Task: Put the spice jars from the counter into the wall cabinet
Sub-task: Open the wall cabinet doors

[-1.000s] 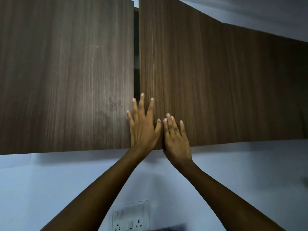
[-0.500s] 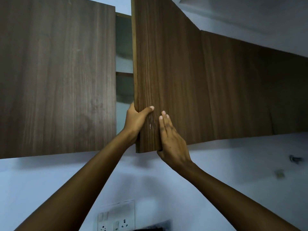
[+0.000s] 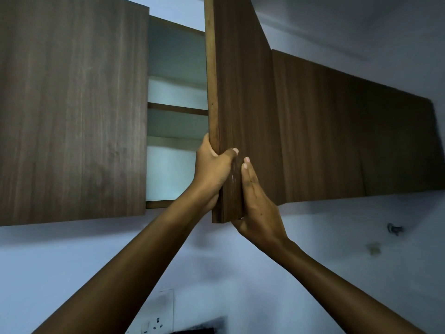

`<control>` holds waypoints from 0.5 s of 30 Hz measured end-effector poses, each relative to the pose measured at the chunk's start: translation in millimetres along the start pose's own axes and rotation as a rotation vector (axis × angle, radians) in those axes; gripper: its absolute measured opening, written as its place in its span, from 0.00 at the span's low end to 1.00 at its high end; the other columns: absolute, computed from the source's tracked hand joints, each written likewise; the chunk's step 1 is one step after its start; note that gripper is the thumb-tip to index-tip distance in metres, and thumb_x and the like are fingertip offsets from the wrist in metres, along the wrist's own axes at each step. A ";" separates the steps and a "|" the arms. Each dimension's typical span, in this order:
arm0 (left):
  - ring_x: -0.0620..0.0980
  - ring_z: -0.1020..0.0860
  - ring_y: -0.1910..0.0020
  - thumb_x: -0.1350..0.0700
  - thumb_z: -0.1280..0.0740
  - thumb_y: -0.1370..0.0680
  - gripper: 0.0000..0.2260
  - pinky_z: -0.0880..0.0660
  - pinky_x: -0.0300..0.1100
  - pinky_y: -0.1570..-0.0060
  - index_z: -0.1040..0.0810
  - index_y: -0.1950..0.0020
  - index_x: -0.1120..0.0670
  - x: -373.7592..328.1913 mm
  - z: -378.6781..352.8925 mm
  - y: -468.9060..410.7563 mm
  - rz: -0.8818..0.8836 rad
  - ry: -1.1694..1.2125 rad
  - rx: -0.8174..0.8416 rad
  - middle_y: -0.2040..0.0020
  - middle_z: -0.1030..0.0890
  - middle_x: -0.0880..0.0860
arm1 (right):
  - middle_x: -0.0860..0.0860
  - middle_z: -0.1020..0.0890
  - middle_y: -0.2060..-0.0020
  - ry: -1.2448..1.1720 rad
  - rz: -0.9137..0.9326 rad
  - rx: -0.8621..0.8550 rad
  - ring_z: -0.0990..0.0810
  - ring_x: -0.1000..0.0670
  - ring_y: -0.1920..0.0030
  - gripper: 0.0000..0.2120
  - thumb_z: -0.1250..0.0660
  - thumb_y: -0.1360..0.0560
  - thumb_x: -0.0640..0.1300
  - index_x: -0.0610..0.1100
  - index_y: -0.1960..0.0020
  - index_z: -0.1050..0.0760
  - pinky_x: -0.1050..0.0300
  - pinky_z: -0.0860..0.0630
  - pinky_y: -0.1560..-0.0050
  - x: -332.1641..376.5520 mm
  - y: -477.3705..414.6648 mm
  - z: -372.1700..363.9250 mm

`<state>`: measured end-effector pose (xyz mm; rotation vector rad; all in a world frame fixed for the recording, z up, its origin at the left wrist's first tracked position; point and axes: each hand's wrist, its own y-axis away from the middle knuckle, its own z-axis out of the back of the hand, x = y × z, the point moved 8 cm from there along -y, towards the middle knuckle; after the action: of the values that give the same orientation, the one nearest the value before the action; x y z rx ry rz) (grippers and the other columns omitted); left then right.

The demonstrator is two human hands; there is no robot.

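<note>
A dark wood wall cabinet hangs above me. Its right door (image 3: 243,97) stands swung out towards me, edge-on. My left hand (image 3: 212,169) grips that door's free edge near the bottom, thumb on the front face. My right hand (image 3: 255,201) lies flat against the door's outer face at its lower corner, fingers pointing up. Through the gap I see the pale cabinet interior (image 3: 177,68) with a shelf (image 3: 177,109) across it; the visible part holds nothing. No spice jars or counter are in view.
The left cabinet door (image 3: 72,107) is closed. More closed doors (image 3: 349,131) run off to the right. Below is a white wall with a socket plate (image 3: 159,317) and a small fixture (image 3: 395,229) at right.
The right door has swung from nearly closed to well open. My left hand went from flat on the door to gripping its edge; my right hand stayed on the face.
</note>
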<state>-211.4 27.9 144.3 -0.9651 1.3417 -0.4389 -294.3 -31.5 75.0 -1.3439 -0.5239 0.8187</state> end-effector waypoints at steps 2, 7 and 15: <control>0.47 0.26 0.45 0.63 0.37 0.22 0.20 0.26 0.39 0.48 0.34 0.31 0.53 -4.4 -11.3 5.0 0.002 0.012 0.008 0.42 0.25 0.50 | 0.46 0.50 0.23 -0.004 -0.019 -0.004 0.44 0.46 0.25 0.48 0.28 0.32 0.43 0.39 0.24 0.56 0.64 0.28 0.45 -6.3 2.8 8.7; 0.48 0.24 0.45 0.66 0.38 0.23 0.24 0.25 0.37 0.51 0.36 0.29 0.52 -11.8 -38.2 15.6 0.017 0.051 0.061 0.40 0.24 0.52 | 0.47 0.50 0.23 0.023 -0.049 -0.006 0.46 0.50 0.24 0.45 0.33 0.30 0.46 0.40 0.24 0.57 0.66 0.32 0.41 -16.7 9.4 28.7; 0.47 0.23 0.49 0.69 0.38 0.24 0.29 0.24 0.30 0.64 0.38 0.26 0.51 -18.6 -60.8 27.7 0.030 0.123 0.097 0.38 0.25 0.53 | 0.47 0.42 0.25 -0.079 -0.152 0.007 0.30 0.46 0.31 0.46 0.32 0.30 0.49 0.48 0.24 0.60 0.81 0.38 0.51 -24.5 16.4 44.4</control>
<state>-279.7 37.6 137.8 -0.8479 1.4307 -0.5426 -346.5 -21.7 69.8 -1.2532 -0.6762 0.7495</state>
